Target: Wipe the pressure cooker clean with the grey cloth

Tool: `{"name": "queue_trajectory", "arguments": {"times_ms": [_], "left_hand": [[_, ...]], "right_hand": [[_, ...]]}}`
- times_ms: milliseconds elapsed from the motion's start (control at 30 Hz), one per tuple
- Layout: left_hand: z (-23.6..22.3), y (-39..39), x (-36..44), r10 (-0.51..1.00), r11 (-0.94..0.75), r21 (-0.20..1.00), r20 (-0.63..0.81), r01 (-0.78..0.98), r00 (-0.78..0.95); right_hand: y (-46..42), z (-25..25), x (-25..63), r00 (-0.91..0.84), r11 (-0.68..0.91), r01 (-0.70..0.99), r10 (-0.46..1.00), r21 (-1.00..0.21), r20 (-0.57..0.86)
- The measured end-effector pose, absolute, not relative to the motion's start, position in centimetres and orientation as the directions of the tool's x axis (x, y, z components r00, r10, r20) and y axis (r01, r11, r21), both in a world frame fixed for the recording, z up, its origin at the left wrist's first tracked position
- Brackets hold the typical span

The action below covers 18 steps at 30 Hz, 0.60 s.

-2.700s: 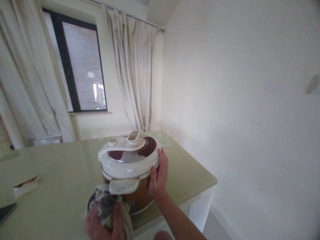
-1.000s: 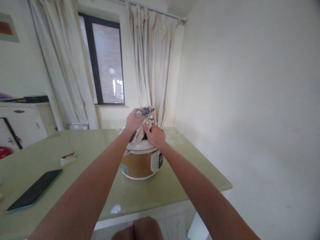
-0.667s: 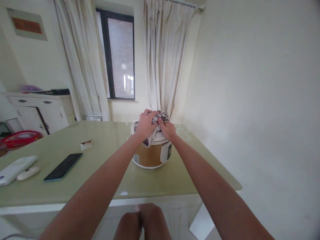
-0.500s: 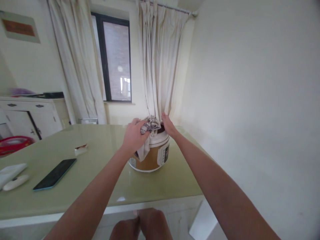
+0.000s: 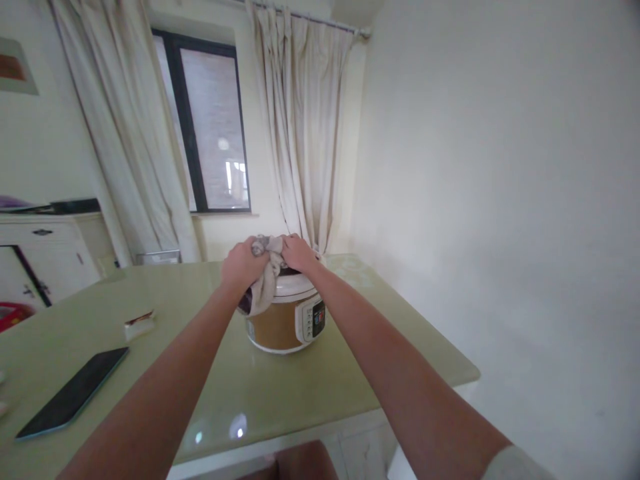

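A gold and white electric cooker (image 5: 277, 327) stands upright on the table, its control panel (image 5: 311, 320) facing front right. My left hand (image 5: 243, 267) is closed on a crumpled, patterned greyish-white cloth (image 5: 265, 288) above the lid's left side. Part of the cloth hangs down over the cooker's side. My right hand (image 5: 299, 253) is on top of the lid, its fingers curled on the other end of the cloth. The two hands are close together, and they hide much of the dark lid top.
On the glossy green table (image 5: 210, 347) lie a dark tablet (image 5: 75, 392) and a small white packet (image 5: 139, 325), both to the left. A bare wall (image 5: 490, 167) rises on the right. Curtains (image 5: 307, 133) hang behind the table, and a white cabinet (image 5: 55, 247) stands at far left.
My right hand has moved from the lid's right side inward onto the cloth, near my left hand. The view has swung slightly right, so everything appears further left.
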<state>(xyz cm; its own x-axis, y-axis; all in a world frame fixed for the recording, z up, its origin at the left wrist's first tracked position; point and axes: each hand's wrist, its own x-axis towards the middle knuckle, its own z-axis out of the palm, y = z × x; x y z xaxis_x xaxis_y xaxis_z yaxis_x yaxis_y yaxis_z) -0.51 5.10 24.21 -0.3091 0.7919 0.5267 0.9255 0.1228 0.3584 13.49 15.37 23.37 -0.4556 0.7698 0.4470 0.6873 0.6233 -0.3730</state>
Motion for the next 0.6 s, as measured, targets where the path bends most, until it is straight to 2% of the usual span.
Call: {"name": "queue_trajectory", "arguments": {"times_ms": [100, 200, 333, 433, 600], "left_hand": [[24.5, 5.9, -1.4, 0.804, 0.131, 0.324, 0.518, 0.937, -0.292], [23.8, 4.5, -1.4, 0.831, 0.055, 0.243, 0.526, 0.969, -0.179], [21.9, 1.3, 1.1, 0.770, -0.110, 0.050, 0.636, 0.993, 0.053], [20.2, 0.2, 3.5, 0.701, -0.225, -0.058, 0.684, 0.973, 0.203], [17.7, 2.2, 3.0, 0.566, -0.429, -0.067, 0.757, 0.901, 0.326]], "right_hand": [[15.1, 23.4, 12.2, -0.359, 0.546, 0.742, 0.814, -0.388, 0.457], [15.8, 23.5, 11.7, -0.319, 0.508, 0.749, 0.839, -0.425, 0.440], [17.7, 24.1, 12.7, -0.420, 0.567, 0.706, 0.818, -0.424, 0.394], [18.8, 24.4, 14.1, -0.558, 0.678, 0.622, 0.735, -0.392, 0.386], [19.7, 23.5, 15.3, -0.630, 0.758, 0.531, 0.652, -0.379, 0.421]]}}
